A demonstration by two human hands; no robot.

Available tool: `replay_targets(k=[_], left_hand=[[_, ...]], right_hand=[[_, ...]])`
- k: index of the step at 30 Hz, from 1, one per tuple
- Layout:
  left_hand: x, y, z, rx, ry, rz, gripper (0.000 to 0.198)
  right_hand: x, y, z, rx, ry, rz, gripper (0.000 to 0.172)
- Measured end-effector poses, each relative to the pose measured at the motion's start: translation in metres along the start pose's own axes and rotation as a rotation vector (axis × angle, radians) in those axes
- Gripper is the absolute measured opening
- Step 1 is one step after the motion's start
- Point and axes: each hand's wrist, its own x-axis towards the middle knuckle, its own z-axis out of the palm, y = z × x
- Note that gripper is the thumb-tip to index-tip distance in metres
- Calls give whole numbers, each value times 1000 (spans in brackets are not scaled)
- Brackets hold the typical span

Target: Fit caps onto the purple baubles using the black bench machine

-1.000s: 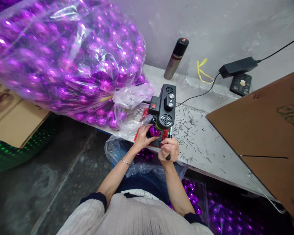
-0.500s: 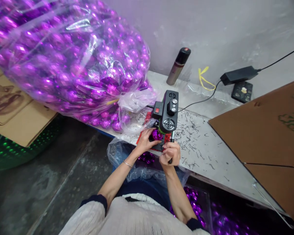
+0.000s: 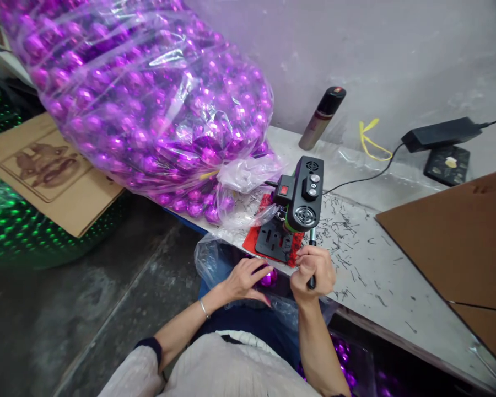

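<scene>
My left hand [image 3: 248,280] is over the table's front edge, thumb and fingers spread, beside a shiny purple ball [image 3: 268,277] that looks loose below the fingers. My right hand [image 3: 314,270] is wrapped round the black-handled lever [image 3: 312,282] of a small black machine [image 3: 308,193]. Under the machine's head, its slotted black base plate [image 3: 274,241] lies bare on a red sheet [image 3: 251,239].
A big clear bag of purple balls [image 3: 149,99] fills the back left. Behind the machine are a spray can [image 3: 322,117], a yellow tie [image 3: 372,144] and a black power adapter [image 3: 442,135]. Cardboard [image 3: 450,248] stands at right; dark bits litter the white table [image 3: 367,264].
My left hand has moved from the base plate toward me and opened, and the purple ball has left the plate. My right hand still holds the lever. The view has shifted.
</scene>
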Motion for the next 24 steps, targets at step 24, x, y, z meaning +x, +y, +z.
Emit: replay_targets(k=[24], left_hand=[[119,-142,-106,271,-257,-512,49]], right_hand=[[-7,2,4,22,23,13,22]])
